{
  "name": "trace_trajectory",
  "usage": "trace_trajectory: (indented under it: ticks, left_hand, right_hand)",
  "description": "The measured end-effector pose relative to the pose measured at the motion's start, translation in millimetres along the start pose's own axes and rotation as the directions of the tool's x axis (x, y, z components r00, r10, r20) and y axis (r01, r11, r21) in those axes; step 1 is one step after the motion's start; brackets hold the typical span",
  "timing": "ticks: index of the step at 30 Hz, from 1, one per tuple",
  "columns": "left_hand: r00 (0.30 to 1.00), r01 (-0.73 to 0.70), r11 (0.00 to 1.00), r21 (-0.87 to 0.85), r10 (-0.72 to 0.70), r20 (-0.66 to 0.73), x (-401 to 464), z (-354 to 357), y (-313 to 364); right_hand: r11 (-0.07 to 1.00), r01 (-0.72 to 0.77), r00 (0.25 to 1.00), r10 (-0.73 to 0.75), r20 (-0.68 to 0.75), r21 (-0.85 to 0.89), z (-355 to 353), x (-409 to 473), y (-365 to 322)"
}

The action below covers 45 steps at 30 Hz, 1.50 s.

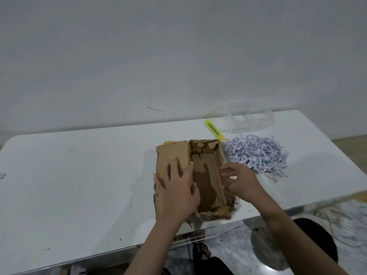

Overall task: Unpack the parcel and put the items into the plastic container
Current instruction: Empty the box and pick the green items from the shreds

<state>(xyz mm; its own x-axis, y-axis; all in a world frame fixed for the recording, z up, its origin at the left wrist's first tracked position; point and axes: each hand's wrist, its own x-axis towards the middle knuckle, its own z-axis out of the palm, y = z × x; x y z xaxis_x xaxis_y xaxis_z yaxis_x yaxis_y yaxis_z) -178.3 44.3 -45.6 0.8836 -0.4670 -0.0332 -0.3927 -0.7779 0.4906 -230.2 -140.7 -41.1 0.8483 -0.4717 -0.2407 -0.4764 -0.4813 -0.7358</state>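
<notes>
— Left hand (177, 187) lies flat, fingers spread, pressing the left flap of the torn brown cardboard parcel (193, 175) on the white table (79, 175).

— And the right hand (241, 180)?

— Half curled at the parcel's right wall; whether it grips anything, I cannot tell.

— Where is the clear plastic container (250, 120)?

— At the far edge, beyond the heap of shredded white paper (256, 153), beside a yellow-green utility knife (214, 129).

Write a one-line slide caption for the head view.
Left hand flat on the cardboard box flap, right hand at its right wall; shredded paper and clear plastic container lie beyond.
</notes>
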Motion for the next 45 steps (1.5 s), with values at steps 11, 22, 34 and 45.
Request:
trace_trajectory:
  ticks: [11, 22, 34, 45]
  left_hand:
    - [0.997, 0.070, 0.975, -0.209, -0.060, 0.053, -1, 14, 6]
    - [0.998, 0.066, 0.957, -0.282, -0.063, 0.022, 1, 15, -3]
    - [0.994, 0.065, 0.953, -0.296, -0.087, -0.060, 5, 20, 1]
    - [0.989, -0.043, 0.998, -0.048, 0.036, -0.142, 56, -3, -27]
  right_hand:
    - [0.966, 0.026, 0.993, -0.054, -0.101, -0.257, 25, 36, -38]
    - [0.952, 0.084, 0.977, -0.136, -0.161, -0.293, 56, 72, -44]
    - [0.929, 0.187, 0.982, -0.178, 0.058, -0.320, 40, 65, -51]
    - [0.969, 0.247, 0.953, -0.248, -0.177, -0.024, -7, 46, -31]
